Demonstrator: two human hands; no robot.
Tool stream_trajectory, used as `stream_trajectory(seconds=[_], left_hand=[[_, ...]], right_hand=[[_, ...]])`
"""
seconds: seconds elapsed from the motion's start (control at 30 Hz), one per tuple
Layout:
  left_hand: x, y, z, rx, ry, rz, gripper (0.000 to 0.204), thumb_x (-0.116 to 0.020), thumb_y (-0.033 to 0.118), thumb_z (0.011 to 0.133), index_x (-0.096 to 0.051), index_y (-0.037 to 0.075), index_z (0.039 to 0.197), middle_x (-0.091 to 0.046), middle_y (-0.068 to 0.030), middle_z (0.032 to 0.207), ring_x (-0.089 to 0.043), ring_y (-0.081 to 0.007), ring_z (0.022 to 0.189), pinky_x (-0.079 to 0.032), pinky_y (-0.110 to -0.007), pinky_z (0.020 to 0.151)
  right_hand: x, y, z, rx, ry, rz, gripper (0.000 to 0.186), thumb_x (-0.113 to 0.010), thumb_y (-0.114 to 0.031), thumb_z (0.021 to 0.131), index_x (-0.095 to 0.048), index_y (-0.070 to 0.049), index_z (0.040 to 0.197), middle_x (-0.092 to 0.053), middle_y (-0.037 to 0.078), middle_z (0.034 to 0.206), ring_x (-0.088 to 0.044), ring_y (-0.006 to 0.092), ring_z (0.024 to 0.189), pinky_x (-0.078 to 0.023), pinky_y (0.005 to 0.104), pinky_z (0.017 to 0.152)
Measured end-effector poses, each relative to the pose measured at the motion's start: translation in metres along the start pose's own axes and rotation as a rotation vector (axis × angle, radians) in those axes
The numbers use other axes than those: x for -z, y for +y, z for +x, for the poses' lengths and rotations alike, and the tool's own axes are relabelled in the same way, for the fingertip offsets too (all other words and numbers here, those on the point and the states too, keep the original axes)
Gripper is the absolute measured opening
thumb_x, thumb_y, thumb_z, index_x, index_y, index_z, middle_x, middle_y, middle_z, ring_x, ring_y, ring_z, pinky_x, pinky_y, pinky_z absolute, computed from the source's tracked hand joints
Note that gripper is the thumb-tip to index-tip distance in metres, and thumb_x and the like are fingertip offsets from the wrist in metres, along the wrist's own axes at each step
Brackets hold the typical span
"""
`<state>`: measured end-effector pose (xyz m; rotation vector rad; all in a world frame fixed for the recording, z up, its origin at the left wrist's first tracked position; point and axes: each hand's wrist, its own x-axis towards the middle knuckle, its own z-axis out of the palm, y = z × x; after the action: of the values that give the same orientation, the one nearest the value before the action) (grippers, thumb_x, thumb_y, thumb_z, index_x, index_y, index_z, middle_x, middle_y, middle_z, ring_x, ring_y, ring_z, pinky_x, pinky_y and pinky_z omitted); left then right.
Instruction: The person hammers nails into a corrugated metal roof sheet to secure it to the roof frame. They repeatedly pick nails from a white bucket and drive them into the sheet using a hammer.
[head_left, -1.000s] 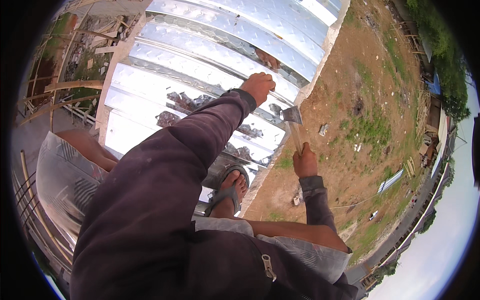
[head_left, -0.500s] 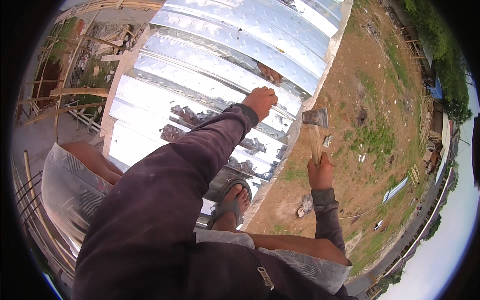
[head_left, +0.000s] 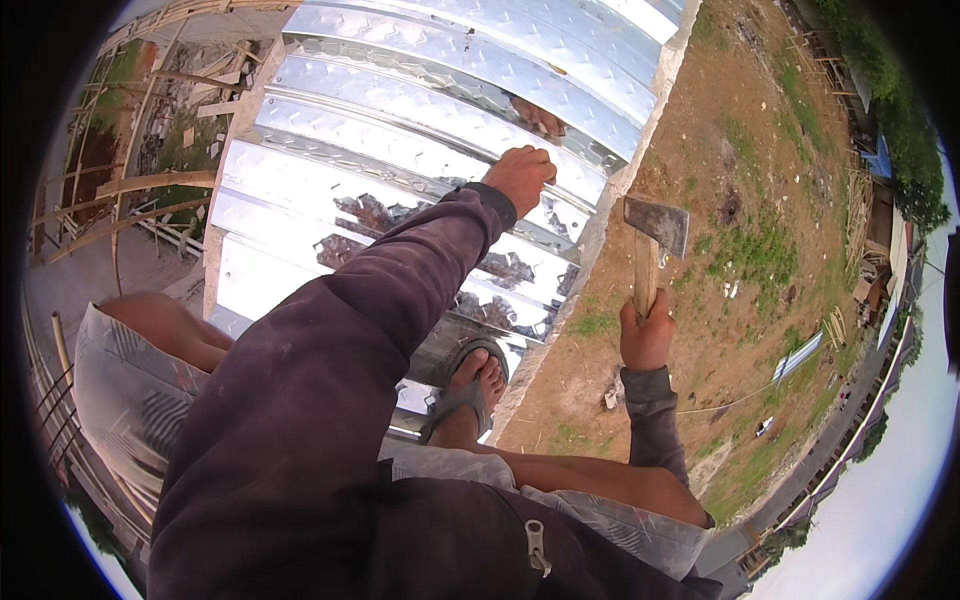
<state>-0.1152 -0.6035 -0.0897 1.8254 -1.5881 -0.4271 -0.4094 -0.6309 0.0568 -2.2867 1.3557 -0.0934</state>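
Observation:
My left hand [head_left: 520, 182] rests low on the shiny corrugated metal decking [head_left: 410, 135], near the sheet's right end. Its fingers are closed along a rib; whatever they pinch, if anything, is hidden. A reddish-brown reflection of the hand shows in the metal beyond it. Out past the sheet's edge, my right hand [head_left: 648, 332] grips the wooden handle of a hatchet [head_left: 657, 226]. The hatchet stands head up, its dark, worn steel head flaring to the right, apart from the decking.
A rough concrete ledge [head_left: 610, 200] runs along the decking's right end, with a drop to dirt and grass [head_left: 740, 250] below. My sandalled foot [head_left: 475, 385] stands on the metal near that ledge. Bamboo poles [head_left: 160, 182] and rubble lie below at left.
The hatchet has risen a little and shifted right with my right hand, its head tilting slightly. My left hand stays at the same rib. The view has shifted slightly.

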Motion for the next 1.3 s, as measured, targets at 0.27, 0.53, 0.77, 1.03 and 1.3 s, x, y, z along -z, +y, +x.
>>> stream_trajectory(seconds=[0.27,0.53,0.77,1.03,1.3], left_hand=[[-0.003,-0.003,-0.005,-0.008,0.020,-0.043,0.020,-0.068,-0.002,0.072,-0.065,0.010,0.088,-0.060,-0.0054,0.094,-0.057,-0.0274,0.094,-0.044,-0.040,0.083],[0.013,0.002,0.007,0.105,-0.142,-0.094,0.015,-0.073,0.006,0.078,-0.068,0.008,0.091,-0.062,-0.0088,0.098,-0.058,-0.0295,0.100,-0.046,-0.041,0.090],[0.187,0.093,0.052,-0.113,-0.633,-0.230,0.024,-0.070,0.013,0.082,-0.068,0.004,0.104,-0.066,-0.0125,0.100,-0.061,-0.0269,0.090,-0.049,-0.038,0.082],[0.380,0.304,-0.052,-0.703,-0.666,0.159,0.015,-0.065,0.001,0.079,-0.066,0.002,0.094,-0.064,-0.0145,0.092,-0.066,-0.0282,0.083,-0.053,-0.038,0.070],[0.364,0.262,-0.117,-0.762,-0.352,0.224,0.008,-0.064,0.003,0.081,-0.067,0.000,0.088,-0.065,-0.0158,0.081,-0.068,-0.0278,0.076,-0.054,-0.039,0.067]], right_hand=[[-0.060,0.053,-0.008,-0.056,-0.188,-0.155,0.028,-0.065,-0.016,0.085,-0.052,-0.002,0.105,-0.063,0.029,0.075,-0.065,0.0461,0.072,-0.050,0.0518,0.061],[-0.072,0.028,-0.025,-0.065,0.067,0.060,0.024,-0.067,-0.013,0.083,-0.054,0.000,0.098,-0.061,0.023,0.071,-0.063,0.0434,0.068,-0.049,0.0464,0.059],[-0.088,0.026,-0.021,-0.226,0.119,0.347,0.032,-0.061,-0.026,0.092,-0.056,0.000,0.109,-0.064,0.031,0.084,-0.064,0.0490,0.083,-0.050,0.0537,0.072],[-0.073,-0.006,0.036,-0.149,0.080,0.200,0.037,-0.056,-0.030,0.094,-0.055,0.001,0.115,-0.065,0.033,0.094,-0.063,0.0508,0.089,-0.049,0.0560,0.077],[-0.085,0.034,0.043,-0.284,0.023,-0.196,0.038,-0.051,-0.026,0.094,-0.051,0.005,0.116,-0.066,0.031,0.094,-0.065,0.0480,0.090,-0.050,0.0573,0.082]])
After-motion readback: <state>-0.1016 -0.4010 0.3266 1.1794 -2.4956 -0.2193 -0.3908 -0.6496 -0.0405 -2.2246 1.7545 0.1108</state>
